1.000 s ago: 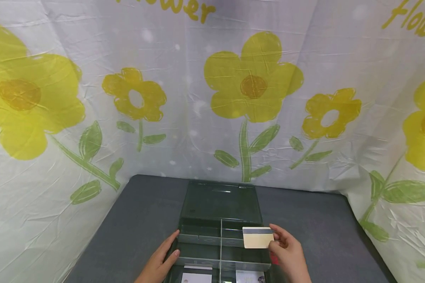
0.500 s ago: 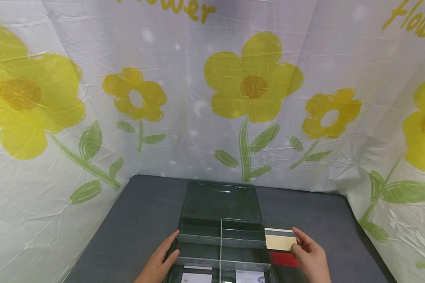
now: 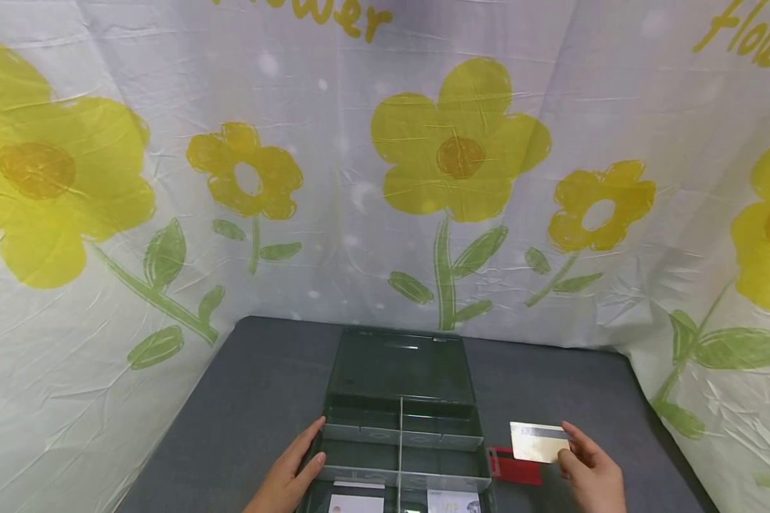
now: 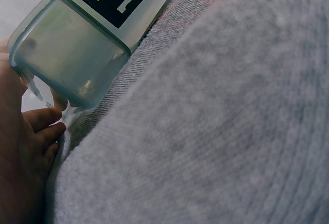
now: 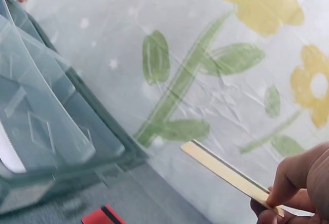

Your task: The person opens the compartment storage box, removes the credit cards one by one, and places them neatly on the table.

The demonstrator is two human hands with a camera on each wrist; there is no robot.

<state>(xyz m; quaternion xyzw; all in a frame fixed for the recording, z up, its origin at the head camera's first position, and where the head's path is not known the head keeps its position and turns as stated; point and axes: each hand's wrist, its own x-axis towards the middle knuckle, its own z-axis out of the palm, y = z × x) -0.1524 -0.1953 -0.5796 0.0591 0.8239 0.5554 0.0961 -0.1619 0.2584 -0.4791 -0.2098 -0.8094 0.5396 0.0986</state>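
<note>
Gold card [image 3: 539, 442] sits pinched in the right hand [image 3: 593, 470], near a red card [image 3: 520, 471]; the left hand [image 3: 289, 472], fingers loosely extended, touches the box [image 3: 359, 432]. Between the hands, a white card [image 3: 452, 501] reads "VIP"; beyond them, cloth [image 3: 334, 235] reads "flower".

Left hand [image 3: 290, 472]: thumb apart, fingers bent; right hand [image 3: 592, 467]: thumb and fingers pinched.
</note>
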